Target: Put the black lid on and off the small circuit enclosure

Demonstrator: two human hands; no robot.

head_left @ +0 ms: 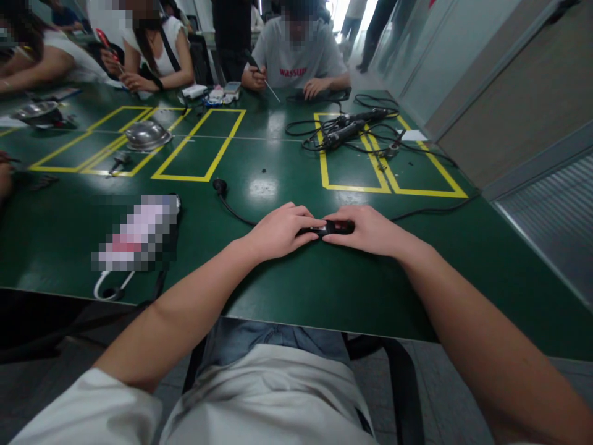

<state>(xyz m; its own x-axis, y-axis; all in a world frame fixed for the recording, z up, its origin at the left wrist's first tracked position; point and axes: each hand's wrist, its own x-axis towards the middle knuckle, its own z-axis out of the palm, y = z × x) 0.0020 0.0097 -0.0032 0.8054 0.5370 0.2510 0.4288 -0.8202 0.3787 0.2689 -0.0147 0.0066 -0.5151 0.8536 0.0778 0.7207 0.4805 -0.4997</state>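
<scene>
Both of my hands meet over the near middle of the green table. They grip a slim black device (pixel 340 228) with a pale label on its body; its exact kind does not show. My left hand (pixel 285 232) is closed around its left end, thumb and fingers along the top. My right hand (pixel 370 230) pinches its right end. The palms hide both ends. A black cord (pixel 238 214) emerges beside my left hand and ends in a black plug (pixel 220 186). Another stretch of black cord (pixel 433 209) runs off beyond my right hand.
A phone-like item (pixel 139 232) lies to the left. Farther back are a metal bowl (pixel 147 135), yellow tape outlines (pixel 208 178) and a tangle of corded black tools (pixel 345 131). Across the table a person (pixel 299 59) holds a screwdriver (pixel 269 82); other people sit left.
</scene>
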